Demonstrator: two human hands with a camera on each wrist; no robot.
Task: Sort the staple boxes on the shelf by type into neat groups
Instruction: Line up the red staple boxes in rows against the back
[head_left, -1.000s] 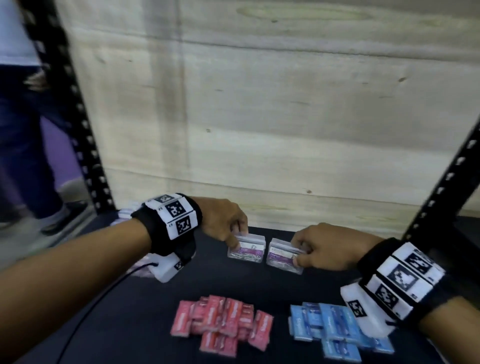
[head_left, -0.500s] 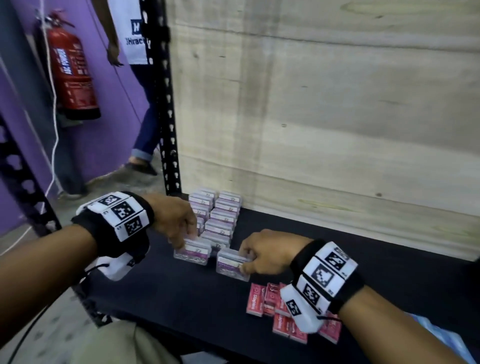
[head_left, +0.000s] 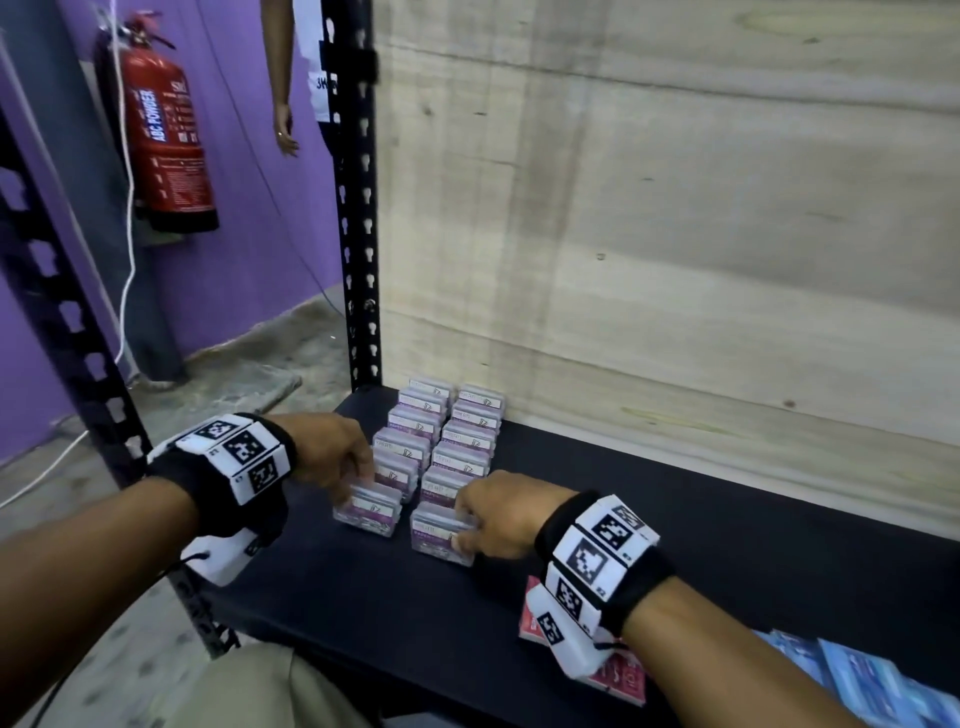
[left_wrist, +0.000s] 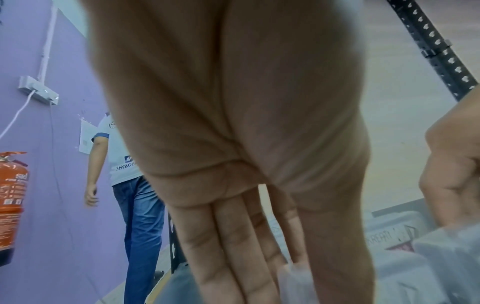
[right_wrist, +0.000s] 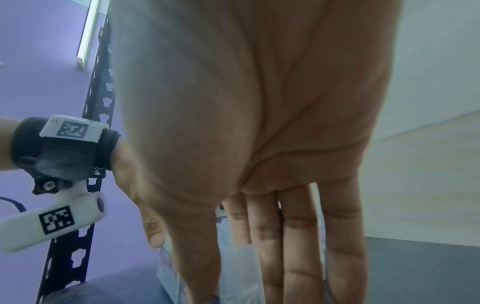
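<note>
**Two clear boxes arriving at the front of the purple rows**

At the far left of the head view a red extinguisher (head_left: 166, 140) hung on the purple wall, with a bystander (head_left: 298, 78) behind the black upright (head_left: 356, 208). Neither mattered to the sorting.

Left of centre, the left hand (head_left: 332, 454) gripped a clear purple-label box, the left box (head_left: 370, 509), fingers curled over its top, at the front of the left column. The left wrist view showed fingers reaching down onto clear plastic, blurred, so the exact grip was hard to read there.

In the middle stood the rows (head_left: 447, 431): two columns of matching boxes running back toward the wood panel (head_left: 675, 234), on the black shelf (head_left: 753, 561).

Just right of centre, the right hand (head_left: 498, 519) grasped the right box (head_left: 439, 530) by its right end, at the front of the right column and just beside the left box.

At the lower right, red boxes (head_left: 618, 675) lay partly hidden under the right wrist, and blue boxes (head_left: 857, 670) sat at the frame's edge.

Risks, as I judged them: both boxes looked slightly skewed to their columns, so letting go there would leave a ragged front. Pushing them back too hard could shunt the upright boxes behind, tipping or fanning the rows. The plastic looked slick, so a loose grip could drop a box flat. The right wrist hovered close over the red boxes and could scatter them on withdrawal.
</note>
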